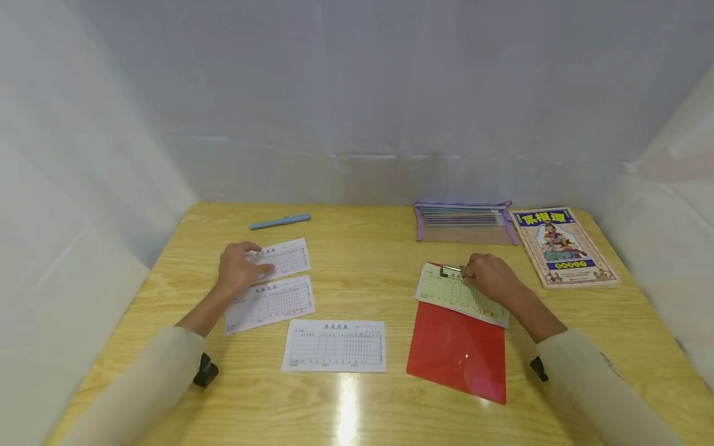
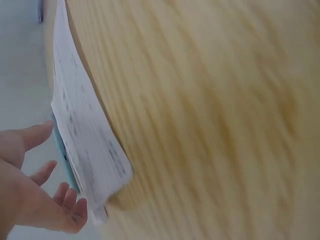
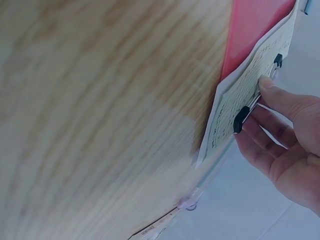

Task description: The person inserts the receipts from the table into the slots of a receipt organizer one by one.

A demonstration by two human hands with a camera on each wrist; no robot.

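- Red glossy clipboard [image 1: 457, 359] extends nearside of the right hand [image 1: 491, 277], whose thumb and fingers pinch the silver metal clip with black ends [image 1: 450, 271].
- Pale green printed paper slip [image 1: 454, 294] lies on the clipboard beneath that hand, white paper under it.
- Loosely bent, the left hand [image 1: 237, 267] grasps nothing above a white printed paper slip [image 1: 289, 257]; whether they touch cannot be told.
- Clear zip pouch with purple trim [image 1: 468, 235], beyond the right hand, contains slim pencil-like sticks [image 1: 463, 218].
- Blue pen [image 1: 280, 221] lies beyond the left hand.
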